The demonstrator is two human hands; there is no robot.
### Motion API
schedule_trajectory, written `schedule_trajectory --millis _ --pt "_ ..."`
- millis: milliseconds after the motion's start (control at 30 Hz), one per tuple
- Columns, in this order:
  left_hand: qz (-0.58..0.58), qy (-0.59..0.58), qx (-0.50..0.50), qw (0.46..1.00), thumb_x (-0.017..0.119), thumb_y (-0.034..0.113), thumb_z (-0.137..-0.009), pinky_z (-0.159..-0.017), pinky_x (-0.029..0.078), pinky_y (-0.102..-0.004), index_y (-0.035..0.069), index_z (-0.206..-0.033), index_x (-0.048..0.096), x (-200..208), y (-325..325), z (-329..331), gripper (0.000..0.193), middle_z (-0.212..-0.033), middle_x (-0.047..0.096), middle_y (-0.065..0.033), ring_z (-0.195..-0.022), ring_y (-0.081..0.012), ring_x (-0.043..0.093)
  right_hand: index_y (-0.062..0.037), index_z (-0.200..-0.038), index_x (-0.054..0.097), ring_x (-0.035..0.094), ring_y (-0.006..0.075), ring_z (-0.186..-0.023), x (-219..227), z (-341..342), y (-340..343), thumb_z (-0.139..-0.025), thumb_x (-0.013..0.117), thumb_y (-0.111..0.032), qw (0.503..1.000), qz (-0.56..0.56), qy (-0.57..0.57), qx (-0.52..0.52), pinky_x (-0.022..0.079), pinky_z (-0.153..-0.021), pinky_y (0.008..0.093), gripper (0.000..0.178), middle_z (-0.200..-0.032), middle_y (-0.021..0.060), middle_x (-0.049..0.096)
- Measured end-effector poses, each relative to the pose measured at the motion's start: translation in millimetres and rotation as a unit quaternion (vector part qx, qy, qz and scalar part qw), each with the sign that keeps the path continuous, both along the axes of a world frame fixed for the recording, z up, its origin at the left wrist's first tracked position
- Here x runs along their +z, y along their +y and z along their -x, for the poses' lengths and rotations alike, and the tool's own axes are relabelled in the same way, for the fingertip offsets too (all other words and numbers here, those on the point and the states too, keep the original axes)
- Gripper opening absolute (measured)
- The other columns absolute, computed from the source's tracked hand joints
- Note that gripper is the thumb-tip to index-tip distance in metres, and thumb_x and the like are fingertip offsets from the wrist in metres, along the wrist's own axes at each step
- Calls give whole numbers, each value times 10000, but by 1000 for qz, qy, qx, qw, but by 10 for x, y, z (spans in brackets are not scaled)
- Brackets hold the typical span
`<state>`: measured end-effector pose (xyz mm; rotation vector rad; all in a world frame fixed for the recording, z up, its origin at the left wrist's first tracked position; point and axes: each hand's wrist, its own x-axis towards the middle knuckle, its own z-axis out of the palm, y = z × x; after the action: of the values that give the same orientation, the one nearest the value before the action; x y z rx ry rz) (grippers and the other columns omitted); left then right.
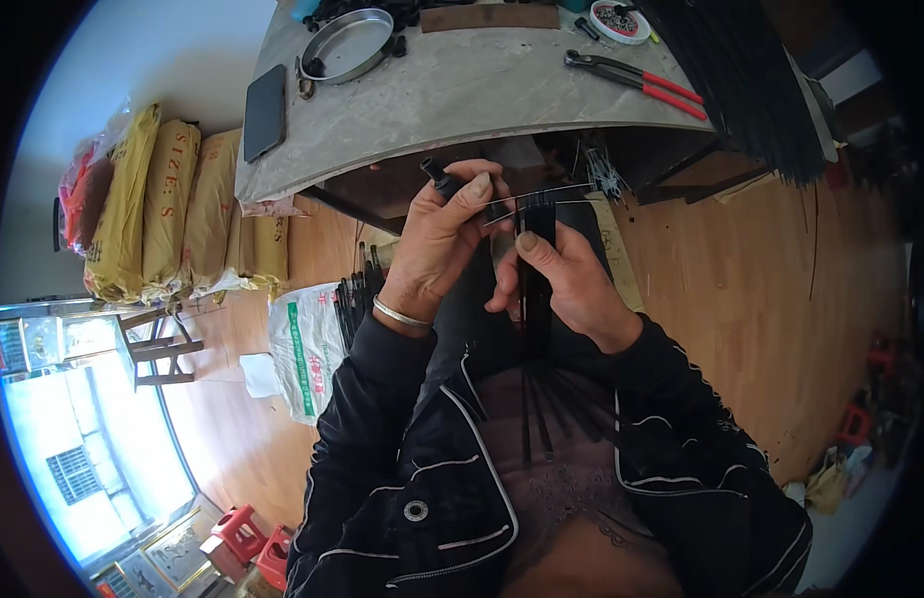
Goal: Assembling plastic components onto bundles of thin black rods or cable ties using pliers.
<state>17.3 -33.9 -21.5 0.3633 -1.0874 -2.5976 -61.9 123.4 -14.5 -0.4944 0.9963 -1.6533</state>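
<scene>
My left hand (444, 224) is closed around a black tubular piece (434, 171), whose end sticks out past the thumb. Beside it, my right hand (576, 284) grips a bundle of thin black strips (538, 221), thumb pressed on the front. The strips' lower ends fan out over my lap. Two thin metal wires (566, 189) cross the top of the bundle, running from near my left fingertips toward the right. Where the wires meet the left fingers is too small to make out. Both hands are close together, just below the table's near edge.
On the grey table (462, 90) lie red-handled pincers (641, 85), a round metal tray (347, 45), a dark phone (265, 113) and a white dish of small parts (621, 20). Long black strips (741, 90) hang over its right side. Yellow sacks (170, 204) stand at left.
</scene>
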Motion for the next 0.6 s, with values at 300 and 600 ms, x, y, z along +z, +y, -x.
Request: schedule_trajectory --millis 300,600 --pt "12 25 28 999 629 156 -917 -765 515 -333 55 -1118 599 56 10 28 227 -957 616 -67 -883 -185 612 -18 -1136 465 685 257 -770 116 -43 -54 -975 537 -288 999 -34 9 -2 556 -688 337 322 -864 147 650" --pt "28 -6 36 999 644 141 -905 -765 514 -334 52 -1093 618 85 15 108 209 -947 633 -62 -875 -179 620 -18 -1135 462 686 258 -771 90 4 -50 -974 536 -309 1000 -29 -2 -7 562 -689 345 341 -882 154 652"
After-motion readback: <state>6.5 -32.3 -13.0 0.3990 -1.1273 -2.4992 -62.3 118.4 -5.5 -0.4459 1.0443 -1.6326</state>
